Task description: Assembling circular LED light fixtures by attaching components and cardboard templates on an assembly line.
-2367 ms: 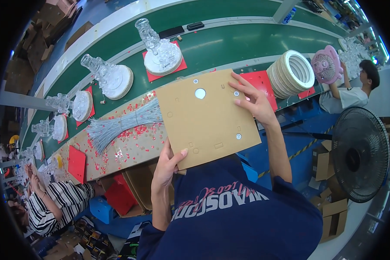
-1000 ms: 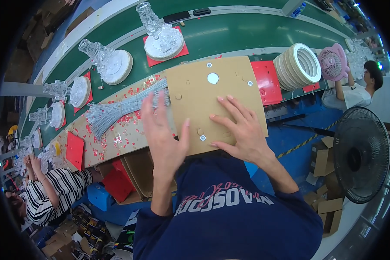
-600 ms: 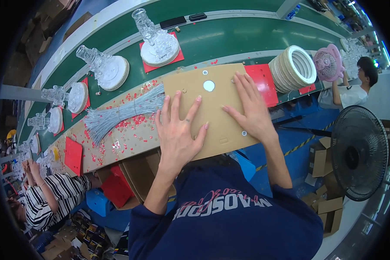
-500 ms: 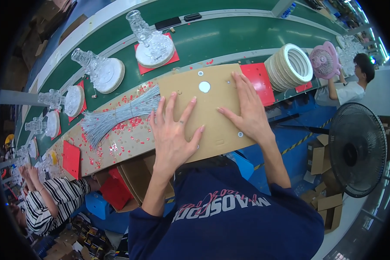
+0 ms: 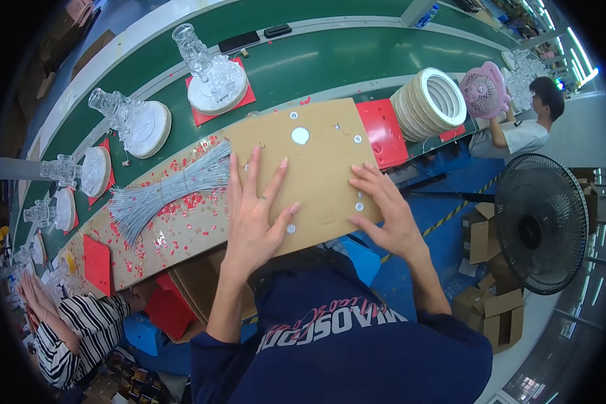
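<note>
A tan cardboard-like sheet (image 5: 316, 175) lies on the worktable in front of me. It has a large round hole near its far edge and several small round silvery-white fittings. My left hand (image 5: 254, 219) rests on the sheet's left part, fingers spread and stretched out. My right hand (image 5: 390, 212) lies at the right edge, its fingers stretched over the sheet and its thumb apart. Neither hand grips anything that I can see. Just left of the sheet is a bundle of thin grey wires (image 5: 172, 188), tied at its middle. Red sheets (image 5: 382, 135) stick out at the right.
Clear figurines on white round bases (image 5: 217, 87) stand along the green bench. White rings (image 5: 429, 104) are stacked at the right, beside a pink fan (image 5: 485, 91). A black fan (image 5: 542, 225) stands near my right. Red scraps litter the table. Two co-workers sit nearby.
My right hand has slid toward me along the sheet's right edge, from near the far corner to lower down. My left hand stays spread on the left part. The view has shifted slightly.
</note>
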The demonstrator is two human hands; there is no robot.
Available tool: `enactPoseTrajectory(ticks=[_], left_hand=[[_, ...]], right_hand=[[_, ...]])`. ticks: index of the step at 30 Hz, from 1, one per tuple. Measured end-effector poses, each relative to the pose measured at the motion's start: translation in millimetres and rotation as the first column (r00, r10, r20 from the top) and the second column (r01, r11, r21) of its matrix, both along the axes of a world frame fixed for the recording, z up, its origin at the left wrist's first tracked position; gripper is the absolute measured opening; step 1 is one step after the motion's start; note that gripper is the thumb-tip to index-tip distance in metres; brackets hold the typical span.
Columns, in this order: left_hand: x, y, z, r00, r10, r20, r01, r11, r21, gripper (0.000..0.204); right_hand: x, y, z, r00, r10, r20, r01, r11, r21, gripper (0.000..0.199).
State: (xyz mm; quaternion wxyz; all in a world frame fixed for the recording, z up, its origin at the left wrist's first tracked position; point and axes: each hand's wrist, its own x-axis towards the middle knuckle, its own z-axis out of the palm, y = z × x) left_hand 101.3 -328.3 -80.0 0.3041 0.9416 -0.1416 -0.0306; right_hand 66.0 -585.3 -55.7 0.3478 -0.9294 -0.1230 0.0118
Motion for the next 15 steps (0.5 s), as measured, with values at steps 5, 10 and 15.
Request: enactPoseTrajectory(ticks=[5, 10, 15], left_hand=[[11, 33, -17, 0.992, -0.091, -0.082, 0.052, 0.921, -0.387, 0.045], [-7, 11, 0, 0.987, 0.058, 0.148, -0.038, 0.991, -0.132, 0.047], [-20, -21, 6, 0.981, -0.181, 0.073, 0.181, 0.983, 0.003, 0.061]], right_hand=[[4, 1, -23, 0.996, -0.059, 0.074, 0.048, 0.989, 0.141, 0.037], [-1, 10, -36, 0.973, -0.141, 0.184, 0.087, 0.958, 0.275, 0.024], [6, 0, -22, 0.992, -0.053, 0.111, 0.01, 0.933, 0.36, 0.022]])
